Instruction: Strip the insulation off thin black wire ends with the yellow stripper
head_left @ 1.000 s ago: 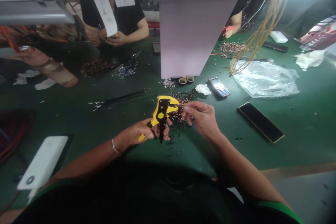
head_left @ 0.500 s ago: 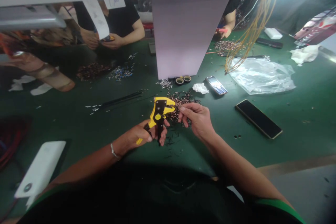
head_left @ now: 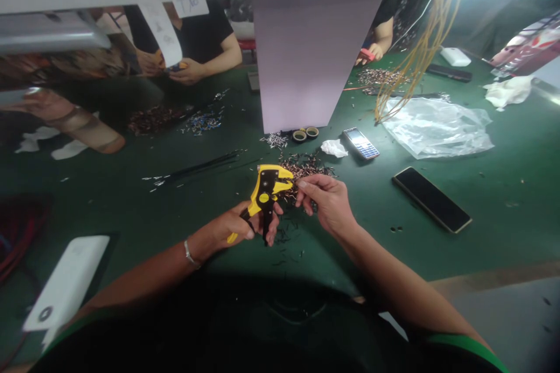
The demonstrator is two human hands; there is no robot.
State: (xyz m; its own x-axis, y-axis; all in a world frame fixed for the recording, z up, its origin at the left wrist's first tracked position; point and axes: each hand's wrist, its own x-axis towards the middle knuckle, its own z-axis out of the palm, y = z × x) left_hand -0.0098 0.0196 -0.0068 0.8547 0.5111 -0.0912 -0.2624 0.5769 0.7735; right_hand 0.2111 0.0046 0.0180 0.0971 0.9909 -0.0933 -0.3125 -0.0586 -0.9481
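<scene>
Yellow-and-black wire strippers (head_left: 265, 189) are gripped by the handles in my left hand (head_left: 245, 224), their jaws pointing right. Close to the jaw tips, my right hand (head_left: 328, 198) pinches with thumb and index finger; whatever is between them is too small to make out. Beneath and behind the tool lies a pile of short copper and black pieces (head_left: 304, 166) on the green table (head_left: 350, 262). A bundle of black wires (head_left: 201, 165) with bright ends rests to the left. Small silver pieces (head_left: 275, 139) lie just beyond the pile.
Two tape rolls (head_left: 305, 134), crumpled tissue (head_left: 334, 148), a keypad phone (head_left: 361, 143), a black phone (head_left: 431, 199) and a plastic bag (head_left: 437, 126) lie to the right. A white device (head_left: 67, 282) is at left. Beyond the pale upright panel (head_left: 312, 58), other people's hands work.
The jaws of the wire strippers look more closed, and the tool has shifted very slightly down. My right hand has barely moved. Across the table, a person's hand with a red tool has shifted.
</scene>
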